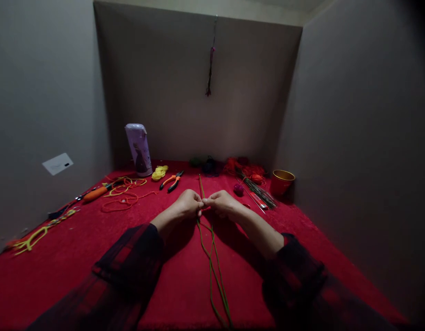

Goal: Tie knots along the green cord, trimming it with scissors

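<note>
My left hand and my right hand meet over the middle of the red cloth, fingertips pinched close together. Both are closed on green yarn, whose long loose strands trail from beneath the fingers down to the near edge. The strands cross each other on the way. Beyond the fingers, a thin straight greenish length points away from me; whether it is taut yarn or a stick, I cannot tell. The part between the fingertips is hidden.
Orange-handled pliers, yellow yarn and a lilac case stand or lie back left. Orange yarn lies left. Back right are red yarn, a bundle of thin sticks and a red cup.
</note>
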The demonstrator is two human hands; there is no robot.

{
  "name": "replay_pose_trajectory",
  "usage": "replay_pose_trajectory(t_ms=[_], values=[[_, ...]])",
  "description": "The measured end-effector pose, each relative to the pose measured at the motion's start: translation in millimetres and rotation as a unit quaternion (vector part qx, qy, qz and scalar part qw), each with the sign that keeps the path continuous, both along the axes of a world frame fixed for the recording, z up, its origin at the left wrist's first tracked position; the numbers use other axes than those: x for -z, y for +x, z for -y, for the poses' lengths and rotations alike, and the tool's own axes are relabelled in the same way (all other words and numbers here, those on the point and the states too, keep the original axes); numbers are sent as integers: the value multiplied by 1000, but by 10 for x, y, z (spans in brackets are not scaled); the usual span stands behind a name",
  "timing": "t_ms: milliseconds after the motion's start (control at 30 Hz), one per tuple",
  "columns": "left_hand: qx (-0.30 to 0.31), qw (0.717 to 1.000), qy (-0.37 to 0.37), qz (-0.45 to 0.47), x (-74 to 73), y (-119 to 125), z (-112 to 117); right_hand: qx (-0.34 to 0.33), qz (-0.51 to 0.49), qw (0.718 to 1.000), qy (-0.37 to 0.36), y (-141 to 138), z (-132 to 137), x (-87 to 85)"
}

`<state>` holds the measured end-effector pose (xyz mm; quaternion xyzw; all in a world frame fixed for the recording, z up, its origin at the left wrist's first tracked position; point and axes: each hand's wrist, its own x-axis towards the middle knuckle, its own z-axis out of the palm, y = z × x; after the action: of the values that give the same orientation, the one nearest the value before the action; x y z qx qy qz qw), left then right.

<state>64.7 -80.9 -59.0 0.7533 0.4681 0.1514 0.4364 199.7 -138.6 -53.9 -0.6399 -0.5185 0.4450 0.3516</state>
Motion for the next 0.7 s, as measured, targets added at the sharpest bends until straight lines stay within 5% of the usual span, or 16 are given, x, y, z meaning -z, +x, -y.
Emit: replay_pose_trajectory(t_ms=[167, 400, 500, 567, 700], values=[[6, 987, 142, -71, -97, -63, 3, -2, 30, 1000, 6, 13, 7, 30], [128, 973, 170, -93, -215, -70, 276, -86, -83, 993, 12, 18, 47, 53], [173, 974, 103, -102, -280, -124, 258, -86, -98, 991, 4, 62, 70, 33], [147, 984, 60, -82, -334, -167, 195, -84, -101, 991, 3, 87, 84, 22], [-16, 998, 36, 44, -336, -186, 76, -88, -73, 993, 1, 100, 104, 14]])
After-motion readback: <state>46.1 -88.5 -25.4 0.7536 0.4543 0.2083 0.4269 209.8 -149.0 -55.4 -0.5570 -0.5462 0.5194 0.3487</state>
